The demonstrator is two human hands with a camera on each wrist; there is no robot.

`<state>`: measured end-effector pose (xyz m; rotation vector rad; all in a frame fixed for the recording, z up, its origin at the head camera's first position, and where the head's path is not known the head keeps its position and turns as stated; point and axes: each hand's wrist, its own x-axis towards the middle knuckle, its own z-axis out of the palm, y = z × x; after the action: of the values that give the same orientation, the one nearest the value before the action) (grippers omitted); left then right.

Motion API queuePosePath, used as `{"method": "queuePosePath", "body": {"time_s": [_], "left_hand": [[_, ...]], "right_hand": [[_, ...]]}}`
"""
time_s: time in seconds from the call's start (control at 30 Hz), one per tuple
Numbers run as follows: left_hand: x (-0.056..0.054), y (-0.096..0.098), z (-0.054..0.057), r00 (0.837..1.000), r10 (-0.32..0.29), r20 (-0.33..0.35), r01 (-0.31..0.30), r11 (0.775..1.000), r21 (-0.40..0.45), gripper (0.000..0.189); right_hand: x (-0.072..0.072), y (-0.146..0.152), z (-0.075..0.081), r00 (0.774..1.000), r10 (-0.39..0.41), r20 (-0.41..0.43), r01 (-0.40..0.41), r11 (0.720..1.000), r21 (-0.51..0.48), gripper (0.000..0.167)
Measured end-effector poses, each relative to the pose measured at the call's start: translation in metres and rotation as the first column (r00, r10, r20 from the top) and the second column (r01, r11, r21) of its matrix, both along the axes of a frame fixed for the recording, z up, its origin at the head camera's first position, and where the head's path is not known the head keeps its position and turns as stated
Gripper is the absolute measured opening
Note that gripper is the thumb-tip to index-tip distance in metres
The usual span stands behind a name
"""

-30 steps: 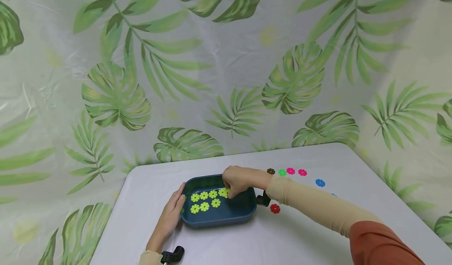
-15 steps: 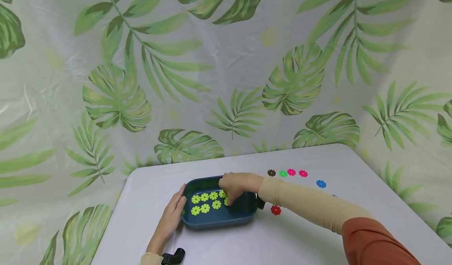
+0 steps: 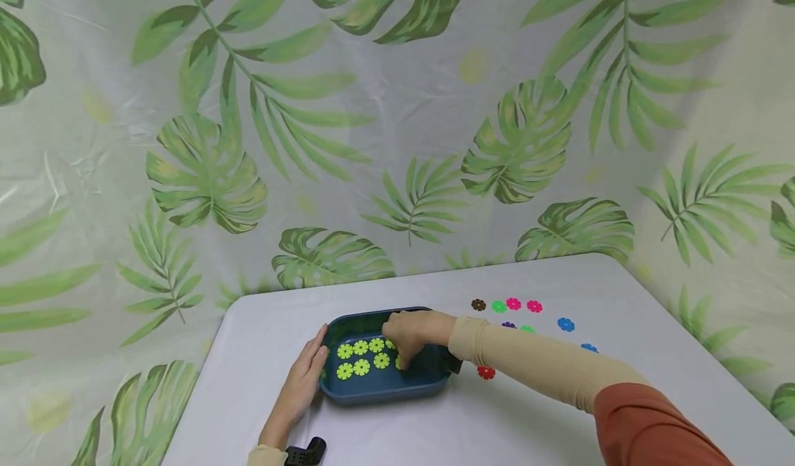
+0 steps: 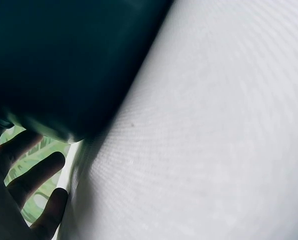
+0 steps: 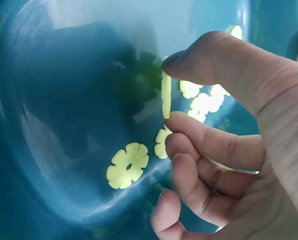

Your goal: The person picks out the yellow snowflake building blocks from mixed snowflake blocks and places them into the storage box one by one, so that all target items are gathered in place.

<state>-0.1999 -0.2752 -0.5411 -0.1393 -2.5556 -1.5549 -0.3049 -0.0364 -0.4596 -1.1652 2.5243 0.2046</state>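
In the right wrist view my right hand (image 5: 238, 140) pinches a yellow snowflake disc (image 5: 166, 95) edge-on between thumb and index finger; the other fingers are curled. This hand (image 3: 413, 335) is inside the blue plastic tray (image 3: 385, 395) in the head view, low over its floor. Several other yellow snowflake discs (image 3: 362, 367) lie flat there in two rows. My left hand (image 3: 301, 383) rests against the tray's left end. The left wrist view shows its fingers (image 4: 36, 175) loosely spread beside the dark tray wall (image 4: 64, 70).
Several loose discs lie on the white table (image 3: 497, 424) right of the tray, among them a brown disc (image 3: 478, 304), a pink disc (image 3: 535, 306), a blue disc (image 3: 566, 324) and a red disc (image 3: 486, 373). A leaf-patterned curtain (image 3: 410, 121) hangs behind the table.
My right hand has moved slightly left and nearer to me inside the tray. Purple and green discs now show from behind the right forearm. My left hand stays at the tray's end.
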Motion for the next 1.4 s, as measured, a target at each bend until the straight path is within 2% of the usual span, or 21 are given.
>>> {"method": "queuePosePath", "body": {"time_s": [0.33, 0.77, 1.0, 1.4], "left_hand": [[-0.0001, -0.0008, -0.0024, 1.000, -0.003, -0.001, 0.003, 1.000, 0.002, 0.052], [-0.0010, -0.0017, -0.0039, 1.000, -0.010, -0.010, 0.010, 1.000, 0.004, 0.052], [-0.0009, -0.0013, -0.0019, 1.000, -0.023, -0.013, 0.024, 1.000, 0.010, 0.053], [-0.0006, -0.0002, -0.0015, 1.000, -0.010, -0.018, 0.010, 1.000, 0.016, 0.052]], "right_hand": [[0.0004, -0.0041, -0.0019, 1.000, 0.008, 0.003, -0.008, 1.000, 0.008, 0.032], [0.0029, -0.0072, -0.0078, 0.998, 0.068, 0.004, -0.068, 0.998, -0.010, 0.033], [0.0037, -0.0091, -0.0087, 0.998, 0.068, 0.007, -0.068, 0.998, 0.012, 0.032], [0.0037, -0.0095, -0.0065, 0.998, 0.066, -0.005, -0.066, 0.997, 0.031, 0.032]]}}
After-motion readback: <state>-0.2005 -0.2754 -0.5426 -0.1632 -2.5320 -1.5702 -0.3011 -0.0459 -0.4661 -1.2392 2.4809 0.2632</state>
